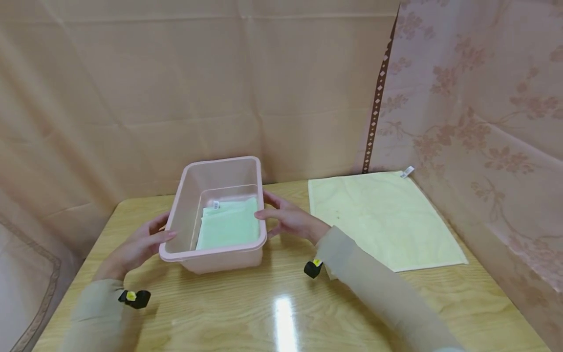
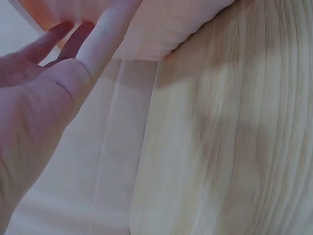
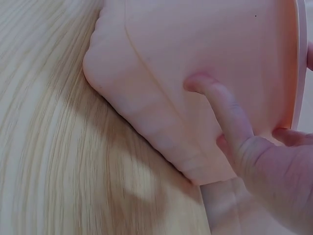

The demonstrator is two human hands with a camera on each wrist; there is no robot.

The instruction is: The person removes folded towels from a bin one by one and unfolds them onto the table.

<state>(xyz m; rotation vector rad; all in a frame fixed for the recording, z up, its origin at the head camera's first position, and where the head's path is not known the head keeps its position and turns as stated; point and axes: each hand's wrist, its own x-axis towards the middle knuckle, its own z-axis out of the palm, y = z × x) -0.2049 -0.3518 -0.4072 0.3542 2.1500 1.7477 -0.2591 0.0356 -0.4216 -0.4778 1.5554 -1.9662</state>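
Both hands hold a pink plastic basin (image 1: pixel 224 261) by its opposite long sides, over the left part of the table. My left hand (image 1: pixel 138 243) has its thumb on the left rim, with the other fingers against the outer wall. On the right side, my right hand (image 1: pixel 293 218) lays its thumb over the rim. In the right wrist view, fingers (image 3: pixel 227 105) of that hand press on the basin's outer wall. A folded light green towel (image 1: pixel 230 227) with a small white tag lies on the basin floor. The basin tilts slightly in the head view.
A pale yellow towel (image 1: pixel 378 220) lies spread flat on the right side of the wooden table (image 1: pixel 211 313), its tag at the far corner. Beige curtain (image 1: pixel 211 88) hangs behind the table, and a flowered cloth (image 1: pixel 484 122) borders the right.
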